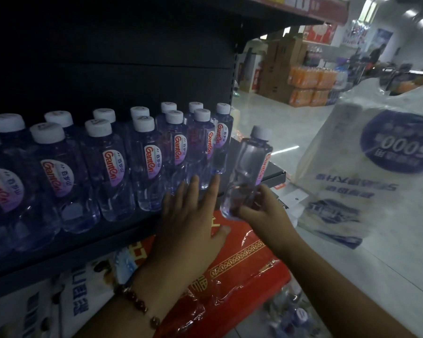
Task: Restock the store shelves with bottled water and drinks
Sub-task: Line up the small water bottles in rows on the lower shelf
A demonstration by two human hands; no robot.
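Note:
Several clear Ganten water bottles (112,164) with white caps stand in rows on a dark shelf (88,250). My right hand (259,211) grips the base of one more clear bottle (249,172), held nearly upright just off the shelf's right end. My left hand (191,220), with a bead bracelet on the wrist, lies flat with straight fingers, its fingertips touching the bases of the rightmost shelved bottles (205,152).
A red plastic-wrapped pack (242,269) lies under my hands, on the shelf below. White printed bags (366,167) stand at the right. More loose bottles (293,315) lie lower right. Cardboard boxes (279,69) and orange drink packs (310,84) stand across the pale floor.

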